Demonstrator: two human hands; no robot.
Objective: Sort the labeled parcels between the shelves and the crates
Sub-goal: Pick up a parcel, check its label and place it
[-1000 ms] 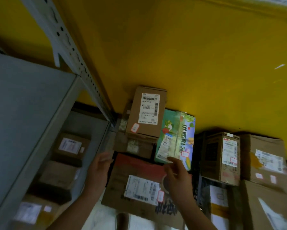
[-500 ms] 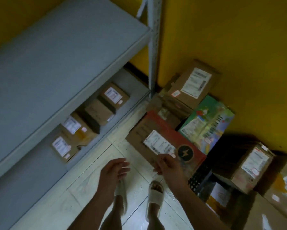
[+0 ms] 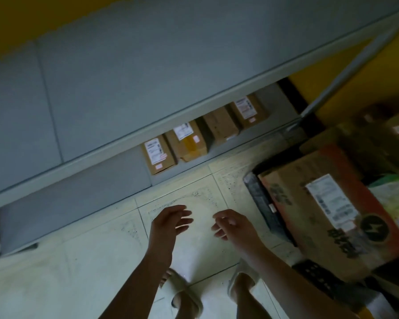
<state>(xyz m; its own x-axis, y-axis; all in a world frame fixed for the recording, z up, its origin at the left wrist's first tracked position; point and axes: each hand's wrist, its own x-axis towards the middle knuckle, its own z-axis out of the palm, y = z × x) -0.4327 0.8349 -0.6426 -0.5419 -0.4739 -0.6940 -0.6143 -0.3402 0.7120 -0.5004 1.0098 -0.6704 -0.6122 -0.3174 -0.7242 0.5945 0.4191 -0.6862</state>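
Tiled floor (image 3: 78, 272) fronts the shelf (image 3: 124, 88); left hand (image 3: 168, 223) and right hand (image 3: 234, 226) hover empty, fingers apart. Best grip the carton (image 3: 309, 226) right of it by opposite edges.

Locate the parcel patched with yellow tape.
Head view, centre: the yellow-taped parcel stands on the lower shelf, second from left in a row of four, between a labelled box and a plain brown box.

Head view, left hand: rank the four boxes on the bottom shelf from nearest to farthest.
1. Left-end box, labelled, just beyond the left hand.
2. Yellow-taped box, next along to the right.
3. Plain box, third along, no label showing on top.
4. Right-end box, labelled, deepest in the row.
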